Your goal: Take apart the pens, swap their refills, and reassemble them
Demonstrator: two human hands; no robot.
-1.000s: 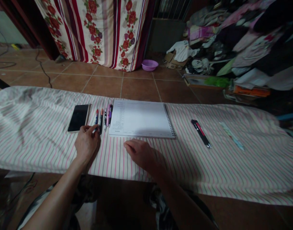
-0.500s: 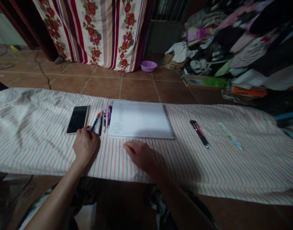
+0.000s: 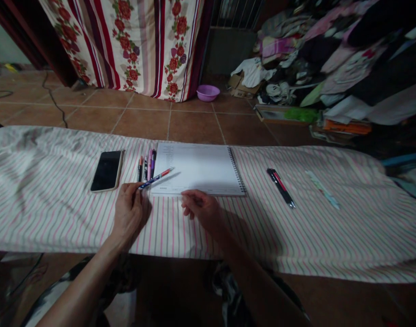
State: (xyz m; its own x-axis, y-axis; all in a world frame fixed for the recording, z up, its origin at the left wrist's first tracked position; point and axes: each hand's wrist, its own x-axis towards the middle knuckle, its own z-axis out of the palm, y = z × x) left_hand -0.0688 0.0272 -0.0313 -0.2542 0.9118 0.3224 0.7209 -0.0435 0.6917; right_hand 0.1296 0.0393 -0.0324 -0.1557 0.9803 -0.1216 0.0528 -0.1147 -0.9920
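Observation:
My left hand [image 3: 129, 204] is closed on the end of a blue pen with a red tip section [image 3: 157, 177]. That pen slants up to the right, over the left part of a spiral notebook [image 3: 201, 170] lying open at a mostly blank white page. At the notebook's front edge, my right hand [image 3: 203, 209] has its fingers loosely bent and apart, with nothing visible in them. Several pens [image 3: 149, 165] lie side by side along the notebook's left edge, partly behind my left hand. A dark-screened phone [image 3: 107, 171] rests to their left.
A black pen with a red strip [image 3: 281, 188] and a pale patterned pen-like stick [image 3: 321, 188] lie right of the notebook on the striped cloth [image 3: 347, 236]. Beyond are a purple basin [image 3: 208, 92], a floral curtain [image 3: 146, 45] and heaped clothes [image 3: 316, 59].
My left hand has lifted the blue pen from beside the phone and brought it rightward to the notebook. My right hand has risen slightly, its fingers loosening.

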